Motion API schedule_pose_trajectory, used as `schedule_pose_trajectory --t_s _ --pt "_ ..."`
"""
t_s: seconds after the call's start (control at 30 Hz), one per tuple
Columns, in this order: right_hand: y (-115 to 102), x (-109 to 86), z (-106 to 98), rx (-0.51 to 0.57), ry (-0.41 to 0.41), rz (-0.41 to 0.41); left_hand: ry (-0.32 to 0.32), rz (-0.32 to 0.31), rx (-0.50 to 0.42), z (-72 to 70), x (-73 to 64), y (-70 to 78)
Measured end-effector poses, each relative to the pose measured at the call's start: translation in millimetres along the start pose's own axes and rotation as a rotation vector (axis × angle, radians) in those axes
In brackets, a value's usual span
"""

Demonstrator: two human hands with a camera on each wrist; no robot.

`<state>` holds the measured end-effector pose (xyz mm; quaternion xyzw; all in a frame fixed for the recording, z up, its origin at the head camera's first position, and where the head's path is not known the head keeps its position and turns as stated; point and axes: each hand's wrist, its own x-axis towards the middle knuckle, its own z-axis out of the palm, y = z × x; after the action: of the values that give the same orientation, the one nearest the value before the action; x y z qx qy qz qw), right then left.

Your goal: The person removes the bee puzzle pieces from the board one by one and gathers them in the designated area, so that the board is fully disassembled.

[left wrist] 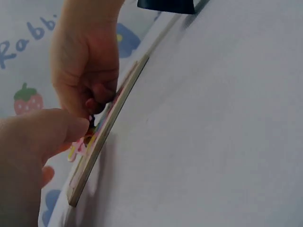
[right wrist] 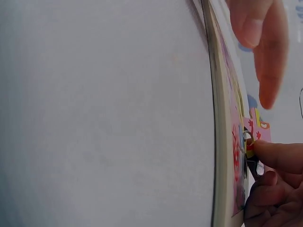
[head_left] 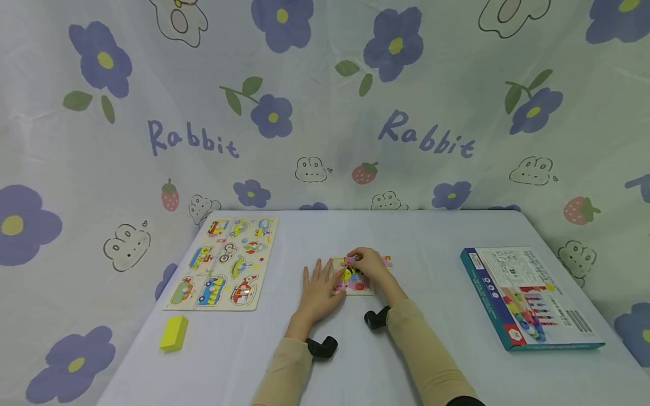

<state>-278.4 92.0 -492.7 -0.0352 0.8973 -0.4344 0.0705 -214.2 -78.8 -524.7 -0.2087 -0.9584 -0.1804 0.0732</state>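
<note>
A small wooden jigsaw board (head_left: 367,292) with a pink, yellow and black picture lies on the table, partly covered by both hands. My left hand (head_left: 320,290) is at its left side, fingers spread and thumb reaching over the picture. With thumb and fingertips, my right hand (head_left: 373,264) pinches a pink jigsaw piece (right wrist: 259,128) at the board's far edge. That piece stands tilted up from the board in the right wrist view. Another pink piece (head_left: 388,261) shows just right of the right hand, partly hidden by it.
A larger wooden vehicle puzzle board (head_left: 249,265) lies at the left. Nearer me is a yellow block (head_left: 174,333). A flat boxed set (head_left: 533,299) lies at the right. A patterned curtain (head_left: 325,113) hangs behind the table.
</note>
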Motion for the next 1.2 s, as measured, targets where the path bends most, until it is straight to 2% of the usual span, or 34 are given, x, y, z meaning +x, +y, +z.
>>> schedule_pose_trajectory --t_s 0.13,0.27,0.4,0.67,1.0,1.2 --pt "1.2 0.6 -0.9 0.029 0.01 -0.003 -0.062 0.116 0.042 -0.3 1.6 10.1" --pt "4.0 1.9 -1.2 0.046 0.006 -0.004 -0.136 0.164 0.072 1.1 1.7 19.7" --pt "5.0 4.0 -1.5 0.04 0.004 -0.003 -0.163 0.154 0.084 0.9 1.4 23.5" --pt "6.7 4.4 -0.3 0.052 0.026 -0.006 -0.168 0.144 0.057 -2.2 0.9 24.2" --pt "7.7 3.5 1.4 0.165 0.054 0.013 -0.193 0.126 0.021 -0.7 0.4 23.0" --pt "8.9 3.4 1.3 0.207 0.056 0.024 -0.185 0.128 0.021 0.6 0.7 22.2"
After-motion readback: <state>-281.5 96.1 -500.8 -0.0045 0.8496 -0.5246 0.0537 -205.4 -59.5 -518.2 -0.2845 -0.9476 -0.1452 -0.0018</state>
